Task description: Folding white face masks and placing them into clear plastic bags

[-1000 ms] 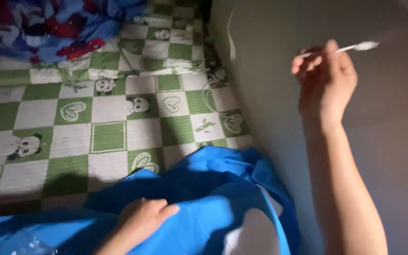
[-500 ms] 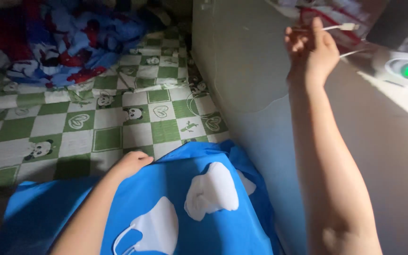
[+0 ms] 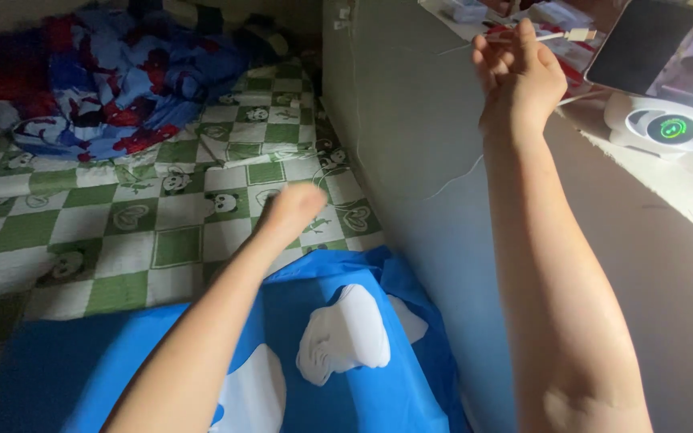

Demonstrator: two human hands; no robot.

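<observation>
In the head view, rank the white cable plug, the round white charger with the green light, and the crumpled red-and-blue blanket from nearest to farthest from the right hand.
From the right hand:
1. White cable plug, pinched at the fingertips, just right of the hand.
2. Round white charger, on the ledge to the right, below the tilted screen.
3. Red-and-blue blanket, far left, on the green checked sheet.

a home bedroom: checkered bedsheet (image 3: pixel 162 232), crumpled blanket (image 3: pixel 114 88).

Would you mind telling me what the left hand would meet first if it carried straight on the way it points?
Probably the green checked sheet under the blurred left hand, then the crumpled blue-and-red blanket; depth is unclear.
</observation>
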